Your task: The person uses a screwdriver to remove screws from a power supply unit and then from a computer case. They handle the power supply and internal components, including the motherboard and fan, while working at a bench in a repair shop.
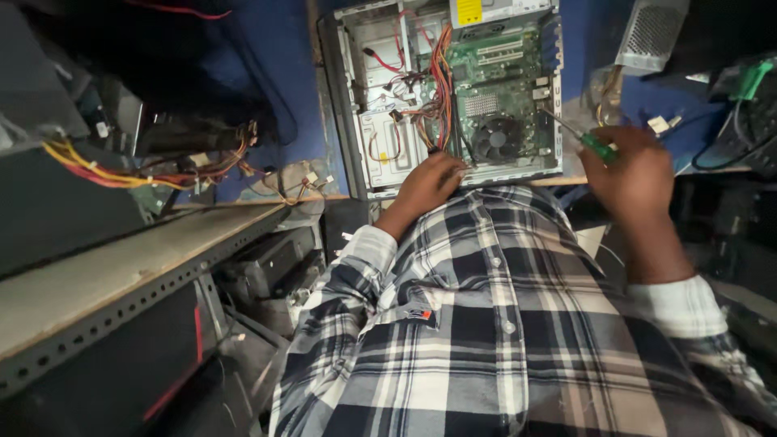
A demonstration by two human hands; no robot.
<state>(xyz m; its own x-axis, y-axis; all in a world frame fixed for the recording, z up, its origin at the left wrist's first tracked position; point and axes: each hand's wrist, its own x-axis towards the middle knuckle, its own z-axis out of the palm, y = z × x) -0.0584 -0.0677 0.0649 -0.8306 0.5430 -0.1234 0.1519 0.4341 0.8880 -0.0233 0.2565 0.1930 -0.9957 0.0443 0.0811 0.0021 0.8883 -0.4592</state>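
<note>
- Screwdriver (584, 137) with green handle is clenched in the right hand (633, 174); its metal shaft points toward the right edge of the open computer case (344, 97).
- Left hand (430, 180) rests on the near edge of the case, fingers bent down on the rim, grasping nothing that I can see.
- Inside the case lies a green motherboard (502, 73), with a round black fan (496, 137) near the left hand.
- Bundle of orange and red wires (441, 77) runs just beside the motherboard.
- Case lies flat on a blue table (291, 73), in front of the plaid shirt (486, 324).
</note>
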